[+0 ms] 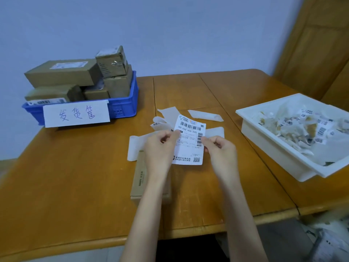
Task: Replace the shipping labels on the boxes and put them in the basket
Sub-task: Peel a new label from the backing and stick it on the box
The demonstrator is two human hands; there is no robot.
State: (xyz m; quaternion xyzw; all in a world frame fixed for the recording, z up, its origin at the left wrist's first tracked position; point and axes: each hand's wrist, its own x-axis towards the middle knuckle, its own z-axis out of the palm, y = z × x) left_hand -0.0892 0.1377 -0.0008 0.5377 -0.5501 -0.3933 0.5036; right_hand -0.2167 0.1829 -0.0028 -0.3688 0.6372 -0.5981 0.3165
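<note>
A white shipping label [189,143] with barcodes is held above the table between both hands. My left hand [160,146] pinches its left edge near the top. My right hand [221,148] pinches its right edge. Under my left forearm a brown cardboard box [140,178] lies flat on the wooden table [75,167], partly hidden by the arm. The blue basket [124,106] stands at the back left, filled with several cardboard boxes [62,72] that carry labels, and a white paper sign with handwriting hangs on its front.
Loose strips of white backing paper [204,115] lie on the table behind and beside the label. A white tray [273,148] full of torn labels and paper scraps sits at the right. A wooden door stands at the far right.
</note>
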